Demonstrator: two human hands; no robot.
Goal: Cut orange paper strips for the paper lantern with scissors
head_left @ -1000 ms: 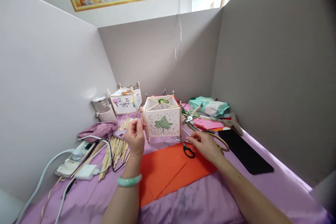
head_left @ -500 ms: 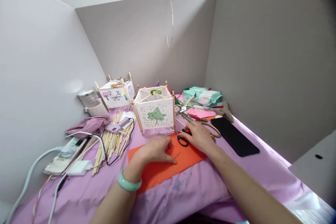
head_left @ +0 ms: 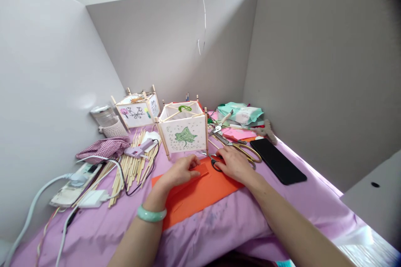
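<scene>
A sheet of orange paper [head_left: 203, 194] lies on the purple cloth in front of me. Over its upper left part, my left hand [head_left: 181, 171] pinches a small orange paper piece [head_left: 204, 170] between thumb and fingers. My right hand [head_left: 234, 162] rests at the sheet's upper right, its fingers closed around the handles of small black-handled scissors [head_left: 215, 164]. The scissors' blades point left, toward the foot of a white paper lantern [head_left: 184, 135] with a green leaf drawing and a wooden stick frame.
A second lantern [head_left: 135, 113] stands behind on the left. Wooden sticks [head_left: 133, 169], a lilac glue gun [head_left: 140, 149] and a power strip [head_left: 75, 185] with cables lie left. Gold-handled scissors [head_left: 257, 154], pliers [head_left: 219, 127] and a black phone [head_left: 277, 162] lie right. Grey panels surround the table.
My left hand has closed its fingers and lifted a little, now with a small orange piece in its pinch. My right hand has shifted slightly left, still at the scissors.
</scene>
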